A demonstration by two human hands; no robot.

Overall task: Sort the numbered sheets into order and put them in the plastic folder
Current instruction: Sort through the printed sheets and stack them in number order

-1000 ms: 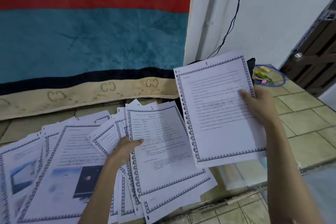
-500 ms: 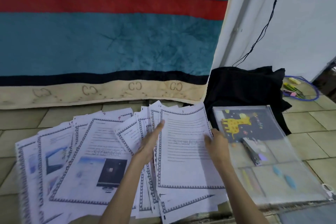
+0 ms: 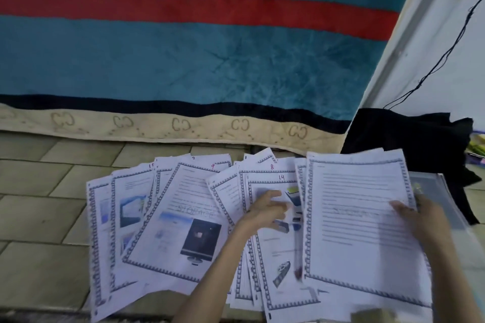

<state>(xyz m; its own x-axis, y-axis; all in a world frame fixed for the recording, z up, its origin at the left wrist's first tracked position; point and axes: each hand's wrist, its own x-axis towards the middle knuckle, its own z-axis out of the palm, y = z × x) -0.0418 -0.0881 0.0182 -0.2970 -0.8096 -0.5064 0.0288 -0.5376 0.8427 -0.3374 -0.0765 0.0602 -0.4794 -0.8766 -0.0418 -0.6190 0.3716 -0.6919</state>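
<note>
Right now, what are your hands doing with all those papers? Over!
Left hand flat on sheet 14. Right hand grips a text sheet at its right edge. Sheets fanned, unsorted. Plastic folder mostly covered by that sheet.

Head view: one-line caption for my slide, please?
Right hand grips a text sheet while left hand rests on fanned numbered sheets.

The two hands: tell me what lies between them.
In the head view, between the left hand and right hand lies the text sheet the right hand holds, overlapping sheet 14.
</note>
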